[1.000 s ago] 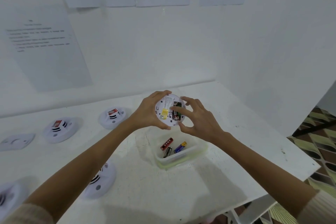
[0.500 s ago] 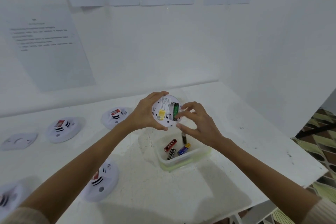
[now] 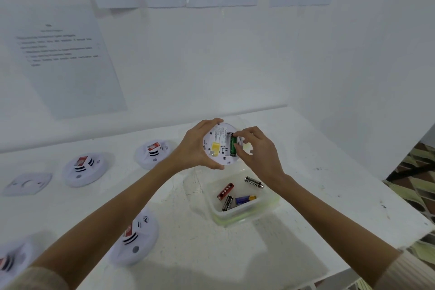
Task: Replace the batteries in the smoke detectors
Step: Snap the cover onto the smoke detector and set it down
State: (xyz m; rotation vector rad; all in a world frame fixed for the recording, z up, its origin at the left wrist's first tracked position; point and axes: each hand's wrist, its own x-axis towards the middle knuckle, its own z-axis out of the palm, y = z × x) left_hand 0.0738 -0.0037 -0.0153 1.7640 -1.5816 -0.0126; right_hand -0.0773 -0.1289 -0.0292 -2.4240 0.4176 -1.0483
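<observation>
Your left hand (image 3: pixel 193 148) grips the smoke detector (image 3: pixel 218 138); your right hand (image 3: pixel 259 151) probes its battery bay (image 3: pixel 233 146) at 3 o'clock, grasp unclear.

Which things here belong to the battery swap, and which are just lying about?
In the job: held detector, left hand, right hand, green battery, tub, loose batteries, waiting detectors.
Lying about: square plate, wall sheets.

White detector (image 3: pixel 221 135) with yellow sticker (image 3: pixel 215 146) and green compartment (image 3: pixel 233 145); one red battery (image 3: pixel 225 191).
</observation>
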